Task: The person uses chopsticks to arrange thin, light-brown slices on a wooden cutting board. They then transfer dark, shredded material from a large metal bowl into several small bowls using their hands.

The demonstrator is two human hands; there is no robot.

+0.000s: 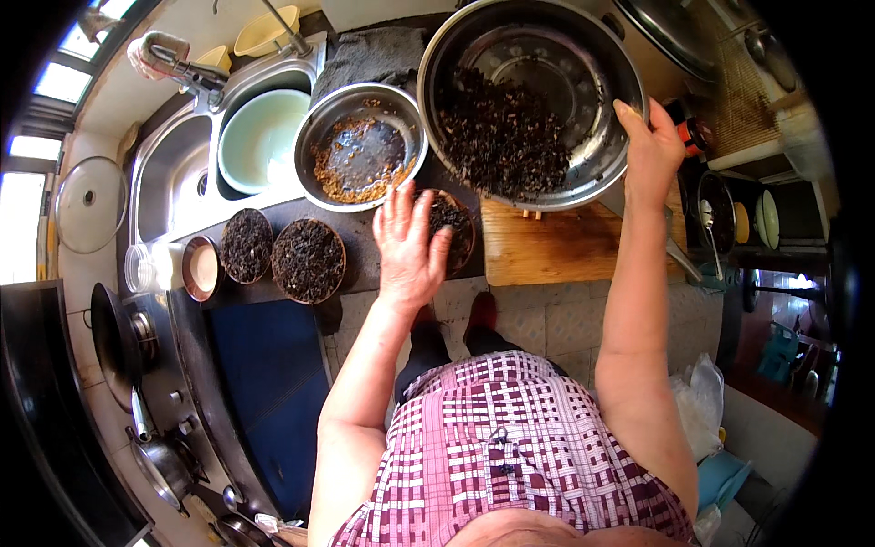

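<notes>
Here the right hand (pixel 649 150) clamps the rim of a large steel basin (pixel 533 96), thumb over the edge and fingers hidden behind the wall, holding it tilted over the dark desk (pixel 360 246) and the wooden cutting board (pixel 565 246). A heap of dark shredded food (pixel 501 137) lies against the basin's lower side; what kind of food it is cannot be made out. The left hand (pixel 410 242) rests with fingers spread and loose, gripping nothing, on a small brown bowl (pixel 453 223) that already holds some of the same dark shreds; the palm covers most of that bowl, so its fill level is hard to judge. To the left on the desk stand two more small bowls heaped with dark shreds (pixel 308 260) (pixel 247 244), and beside them a bowl with a pale filling (pixel 200 268). Just behind the left hand sits a medium steel bowl (pixel 361 146) with brownish scraps and liquid. A pale green basin (pixel 262 139) sits in the sink (pixel 173 173), under a tap (pixel 178 64) partly wrapped in cloth. A glass lid (pixel 89 202) leans at far left, and a wok (pixel 114 342) on the stove is cut by the dark rim of the view. The right edge is dim and cluttered, its items hard to tell apart.
</notes>
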